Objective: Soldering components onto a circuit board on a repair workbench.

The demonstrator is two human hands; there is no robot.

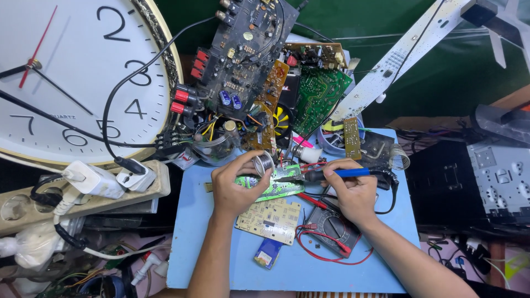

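L hand (pixel 237 185) is closed around a small spool of solder wire (pixel 264 163), thumb and fingers gripping it, held just above the green circuit board (pixel 271 186). R hand (pixel 353 193) grasps a blue-handled soldering iron (pixel 337 173) like a pen, tip pointing left and meeting the green board near its upper edge, close to the spool. Both forearms come up from the bottom of the view and rest over a light blue mat (pixel 298 270).

Nearest on the mat: a small blue rectangular part (pixel 268 253), then a pale yellow circuit board (pixel 269 219) lying flat, partly under the L hand & touching the green board's lower edge. Beside it, under the R wrist, a dark multimeter (pixel 331 229) w/ red leads (pixel 326 255) looping round it. A red-handled probe (pixel 311 200) lies between the yellow board and the meter.

Further back: iron stand w/ coil spring (pixel 398 157) at the mat's right corner, a small upright yellowish board (pixel 351 137), a clear plastic container (pixel 216 148). Behind these a heap of boards: big dark one w/ red terminals (pixel 243 49), a green one (pixel 317 94), brown one (pixel 271 105).

Left side: power strip (pixel 83 198) w/ white adapters plugged in, and above it a large white wall clock (pixel 77 77) w/ black cables across its face. Far right: dark metal chassis (pixel 486 176); a long white LED strip (pixel 397 58) slants up to the top edge.
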